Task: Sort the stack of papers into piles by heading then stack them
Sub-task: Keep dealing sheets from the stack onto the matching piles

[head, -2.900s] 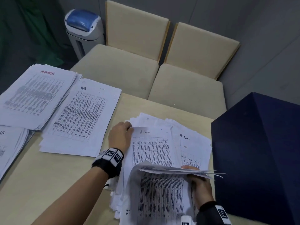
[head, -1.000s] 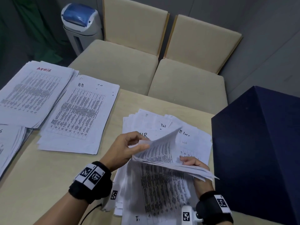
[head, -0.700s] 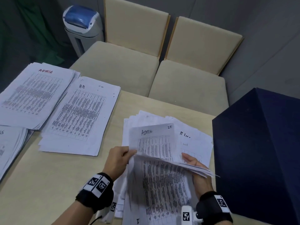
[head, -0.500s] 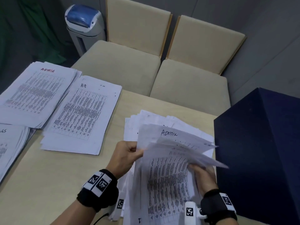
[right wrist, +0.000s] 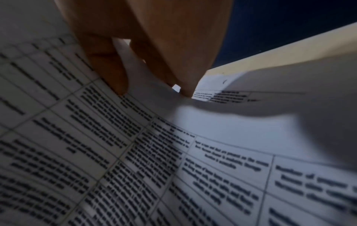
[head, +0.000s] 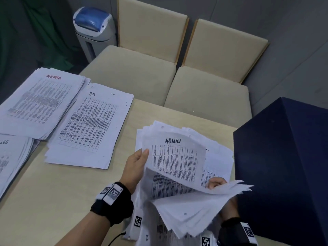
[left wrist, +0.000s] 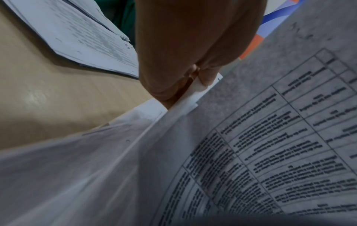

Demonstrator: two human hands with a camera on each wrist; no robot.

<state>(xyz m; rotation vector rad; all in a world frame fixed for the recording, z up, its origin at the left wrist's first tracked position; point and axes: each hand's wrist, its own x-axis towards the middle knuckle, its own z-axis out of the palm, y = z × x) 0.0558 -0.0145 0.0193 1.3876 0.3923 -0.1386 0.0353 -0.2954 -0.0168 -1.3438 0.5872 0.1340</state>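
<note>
Pinching the ADMIN sheet (head: 174, 157) by its left edge, our left hand (head: 135, 166) lies nearer the ADMIN pile (head: 38, 102), far left beyond the HR pile (head: 88, 126); our right hand (head: 215, 182) grips lifted sheets (head: 195, 210) over the unsorted stack (head: 219, 155).

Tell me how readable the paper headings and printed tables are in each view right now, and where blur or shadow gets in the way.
Head view: sharp; ADMIN sheet heading reads, table text too small. Left wrist view: left hand close, soft; table lines legible at right, left side motion-blurred. Right wrist view: right hand casts shadow over the paper, edges smeared, lines curved by the lens.
</note>
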